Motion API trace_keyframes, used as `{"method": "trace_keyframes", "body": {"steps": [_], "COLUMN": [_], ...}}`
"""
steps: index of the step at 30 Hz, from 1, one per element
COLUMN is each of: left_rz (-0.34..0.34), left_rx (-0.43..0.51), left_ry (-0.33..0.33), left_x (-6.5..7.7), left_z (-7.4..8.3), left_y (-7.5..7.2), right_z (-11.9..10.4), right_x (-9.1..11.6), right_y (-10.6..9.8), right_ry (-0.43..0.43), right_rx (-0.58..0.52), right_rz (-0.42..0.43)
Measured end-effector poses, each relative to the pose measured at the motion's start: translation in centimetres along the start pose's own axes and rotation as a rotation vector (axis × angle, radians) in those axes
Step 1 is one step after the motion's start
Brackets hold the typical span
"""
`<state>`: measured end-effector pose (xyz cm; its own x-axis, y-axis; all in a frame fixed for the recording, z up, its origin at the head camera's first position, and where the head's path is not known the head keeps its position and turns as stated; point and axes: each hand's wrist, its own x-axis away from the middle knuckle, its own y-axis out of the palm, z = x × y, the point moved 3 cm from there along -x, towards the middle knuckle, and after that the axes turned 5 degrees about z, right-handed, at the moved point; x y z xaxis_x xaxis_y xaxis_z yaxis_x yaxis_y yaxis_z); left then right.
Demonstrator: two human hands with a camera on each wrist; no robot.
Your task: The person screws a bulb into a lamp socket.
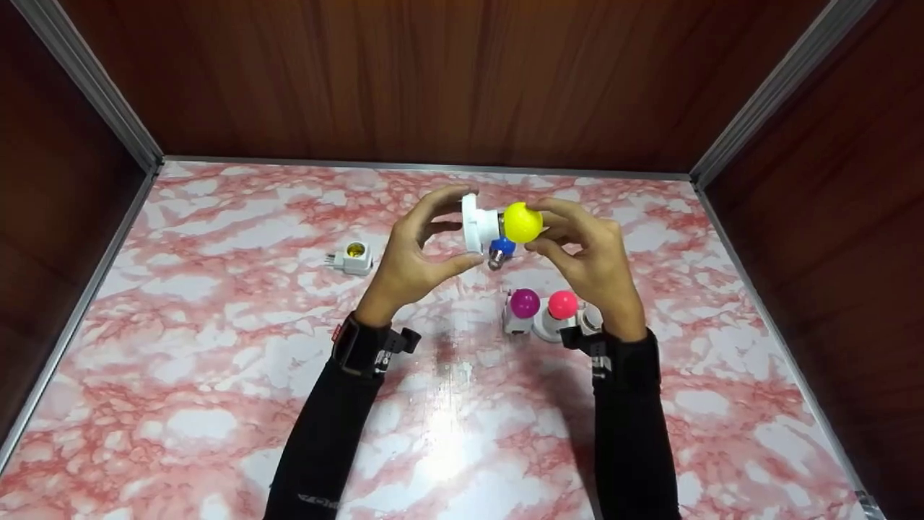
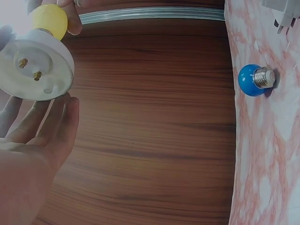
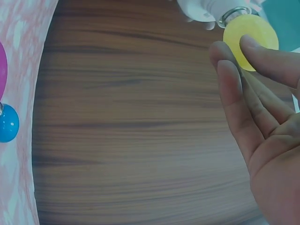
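Above the table my left hand (image 1: 415,253) grips a white round-based bulb holder (image 1: 476,224) by the rim of its base. Two brass screws show on the base's underside in the left wrist view. From the right, my right hand (image 1: 588,249) pinches a yellow bulb (image 1: 522,222) between thumb and fingers. The bulb's metal cap sits at the holder's mouth; how deep it is in cannot be told. A blue bulb (image 2: 253,80) lies on the table beyond and below the hands, its screw cap bare.
A white plug-in socket (image 1: 356,258) with a brass-coloured inside lies to the left. Nearer me on the right stand a purple bulb (image 1: 525,303) and a pink bulb (image 1: 562,305) in white holders, with another white item (image 1: 592,318) partly behind my right wrist. Wooden panels (image 1: 433,87) enclose the marbled table.
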<state>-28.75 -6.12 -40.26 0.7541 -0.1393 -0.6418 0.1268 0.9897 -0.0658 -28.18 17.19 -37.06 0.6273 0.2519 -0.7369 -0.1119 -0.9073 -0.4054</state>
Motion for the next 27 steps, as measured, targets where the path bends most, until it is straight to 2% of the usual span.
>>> {"method": "trace_keyframes", "body": {"steps": [12,20,27], "left_rz": [-0.028,-0.023,-0.007], "left_rx": [0.031,0.029,0.013], "left_ry": [-0.026,-0.031,-0.009], "left_x": [0.02,0.09,0.06], "left_z": [0.1,0.16,0.16], "left_y": [0.07,0.32,0.38], "right_z": [-0.7,-0.96,-0.76], "right_x": [-0.4,-0.42,-0.28], "right_y": [-0.31,-0.3,-0.48], "right_ry": [-0.081,-0.156,-0.125], "right_rx": [-0.103,-0.02,-0.006], "right_rz": [0.036,0.065,0.048]}}
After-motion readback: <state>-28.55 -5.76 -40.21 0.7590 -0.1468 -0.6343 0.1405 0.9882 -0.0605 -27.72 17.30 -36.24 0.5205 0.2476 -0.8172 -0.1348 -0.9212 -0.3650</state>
